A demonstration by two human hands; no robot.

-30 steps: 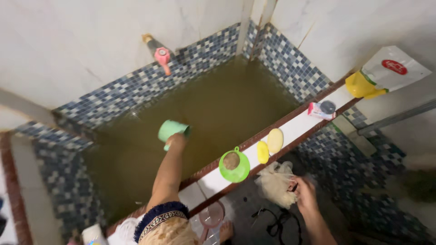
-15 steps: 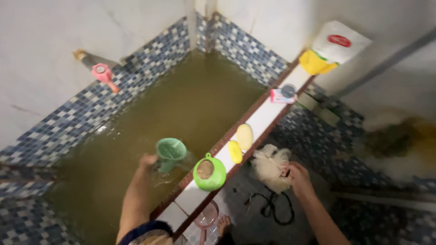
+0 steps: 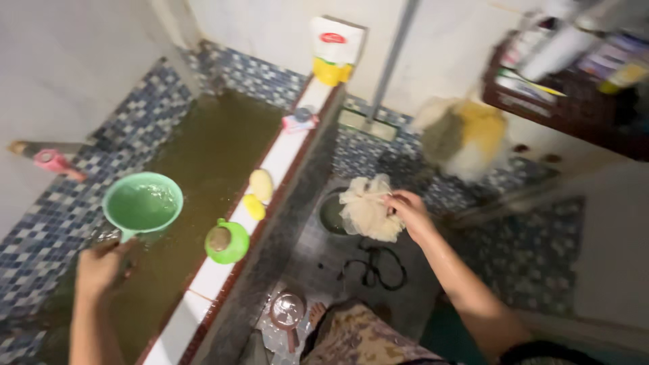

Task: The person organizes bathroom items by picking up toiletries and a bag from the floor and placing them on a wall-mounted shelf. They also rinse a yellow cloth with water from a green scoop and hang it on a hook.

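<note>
One green dipper (image 3: pixel 142 205), filled with water, is held by its handle in the closed left hand (image 3: pixel 101 267) above the murky water of the tiled tank (image 3: pixel 209 145). One cream mesh sponge (image 3: pixel 367 209) is gripped in the closed right hand (image 3: pixel 410 211) over the dark floor, just above a round drain (image 3: pixel 331 215). On the white ledge (image 3: pixel 277 165) between tank and floor, two yellow soap pieces (image 3: pixel 257 195) are seen lying side by side, with one small green dish (image 3: pixel 227 241) nearer the person and one pink-and-blue object (image 3: pixel 299 122) farther along. One white-and-yellow pouch (image 3: pixel 334 51) is stood at the ledge's far end. One pink tap (image 3: pixel 51 161) is fixed to the left wall. A black cord (image 3: pixel 370 265) is coiled on the floor below the sponge, and one small pink strainer (image 3: pixel 288 312) is laid near a foot. A wall shelf (image 3: pixel 574 74) of bottles is blurred at the upper right.
</note>
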